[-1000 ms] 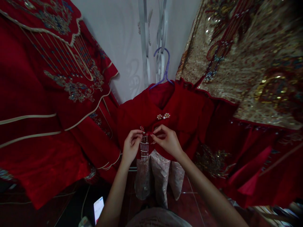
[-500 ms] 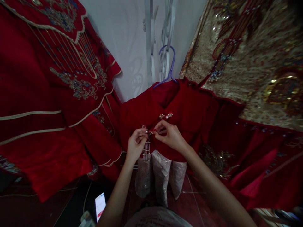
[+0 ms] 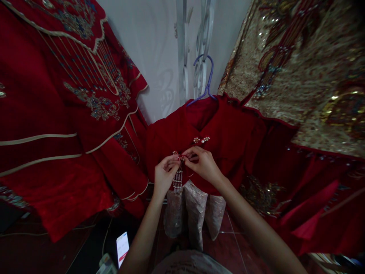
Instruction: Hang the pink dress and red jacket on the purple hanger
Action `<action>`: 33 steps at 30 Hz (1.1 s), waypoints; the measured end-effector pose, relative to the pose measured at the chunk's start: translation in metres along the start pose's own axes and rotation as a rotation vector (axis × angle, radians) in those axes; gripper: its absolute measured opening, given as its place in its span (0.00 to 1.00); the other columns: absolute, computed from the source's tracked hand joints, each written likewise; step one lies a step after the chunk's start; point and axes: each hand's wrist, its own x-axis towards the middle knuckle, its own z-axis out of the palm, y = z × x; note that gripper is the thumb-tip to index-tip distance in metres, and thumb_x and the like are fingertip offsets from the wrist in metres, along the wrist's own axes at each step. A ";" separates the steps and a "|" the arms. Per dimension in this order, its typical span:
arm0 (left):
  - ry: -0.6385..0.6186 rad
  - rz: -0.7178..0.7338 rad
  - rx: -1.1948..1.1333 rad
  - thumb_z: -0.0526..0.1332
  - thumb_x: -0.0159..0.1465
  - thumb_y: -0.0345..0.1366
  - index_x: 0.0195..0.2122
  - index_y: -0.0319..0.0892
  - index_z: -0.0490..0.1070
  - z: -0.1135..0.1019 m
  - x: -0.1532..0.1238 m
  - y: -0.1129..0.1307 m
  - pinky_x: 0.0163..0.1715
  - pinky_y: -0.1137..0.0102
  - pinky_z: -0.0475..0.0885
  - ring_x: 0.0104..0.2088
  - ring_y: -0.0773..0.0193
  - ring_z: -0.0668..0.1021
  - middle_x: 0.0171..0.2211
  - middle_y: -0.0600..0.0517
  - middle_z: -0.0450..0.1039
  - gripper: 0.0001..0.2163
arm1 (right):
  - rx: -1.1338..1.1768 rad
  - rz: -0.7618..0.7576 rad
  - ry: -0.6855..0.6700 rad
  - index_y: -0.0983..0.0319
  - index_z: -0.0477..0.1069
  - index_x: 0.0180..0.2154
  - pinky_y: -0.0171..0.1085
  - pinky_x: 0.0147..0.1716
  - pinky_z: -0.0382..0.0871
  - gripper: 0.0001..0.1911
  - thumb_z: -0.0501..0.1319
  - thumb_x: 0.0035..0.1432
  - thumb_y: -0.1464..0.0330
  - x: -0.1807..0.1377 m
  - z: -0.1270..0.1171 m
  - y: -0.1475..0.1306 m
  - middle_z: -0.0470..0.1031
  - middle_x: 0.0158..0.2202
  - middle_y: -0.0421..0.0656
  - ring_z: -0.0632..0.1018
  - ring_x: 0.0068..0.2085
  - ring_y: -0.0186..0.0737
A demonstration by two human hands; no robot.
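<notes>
A short red jacket hangs in the middle of the scene from a purple hanger, between an embroidered red garment on the left and a sequined gold garment on the right. Both hands meet at its front over a small beaded ornament. It could slip from the fingertips, being tiny and half covered by them. The beaded tassel hanging just below the left fingers might snag or tangle, and a hard tug could swing the jacket, since only the hanger visibly supports it.

Both forearms reach up from the near edge and converge. The left hand pinches the ornament's left side, fingers curled; the right hand, wrist bent inward, appears to pinch its right side between thumb and forefinger.
</notes>
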 end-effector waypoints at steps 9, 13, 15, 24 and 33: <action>0.057 0.018 0.044 0.67 0.52 0.34 0.37 0.37 0.77 0.001 0.002 -0.006 0.39 0.71 0.76 0.34 0.65 0.81 0.35 0.47 0.80 0.12 | 0.029 -0.026 0.047 0.61 0.73 0.37 0.34 0.37 0.74 0.05 0.60 0.57 0.72 -0.003 0.006 0.001 0.73 0.36 0.42 0.76 0.34 0.32; 0.058 0.037 0.095 0.66 0.54 0.35 0.37 0.37 0.77 0.000 0.001 -0.007 0.37 0.70 0.77 0.33 0.65 0.81 0.34 0.47 0.81 0.11 | 0.023 -0.032 0.080 0.61 0.73 0.37 0.34 0.37 0.74 0.05 0.60 0.58 0.72 -0.004 0.008 0.002 0.73 0.36 0.41 0.75 0.34 0.32; 0.062 0.073 0.137 0.66 0.54 0.35 0.36 0.38 0.77 0.000 0.001 -0.006 0.36 0.70 0.77 0.32 0.65 0.81 0.33 0.48 0.80 0.10 | 0.023 -0.038 0.092 0.61 0.73 0.37 0.34 0.37 0.74 0.05 0.59 0.58 0.72 -0.004 0.010 0.003 0.73 0.36 0.41 0.75 0.34 0.32; 0.014 0.283 0.397 0.64 0.57 0.33 0.36 0.41 0.76 -0.005 0.001 -0.003 0.38 0.72 0.75 0.33 0.67 0.79 0.33 0.52 0.77 0.07 | 0.013 -0.045 0.133 0.61 0.72 0.36 0.35 0.39 0.75 0.05 0.58 0.59 0.72 -0.006 0.017 0.005 0.72 0.36 0.42 0.75 0.36 0.34; 0.032 0.183 0.321 0.62 0.58 0.34 0.38 0.40 0.71 -0.006 0.002 -0.013 0.38 0.72 0.74 0.36 0.66 0.79 0.35 0.50 0.76 0.07 | 0.140 0.027 0.123 0.59 0.72 0.43 0.35 0.41 0.75 0.11 0.53 0.63 0.68 -0.016 0.009 0.012 0.76 0.41 0.42 0.78 0.41 0.35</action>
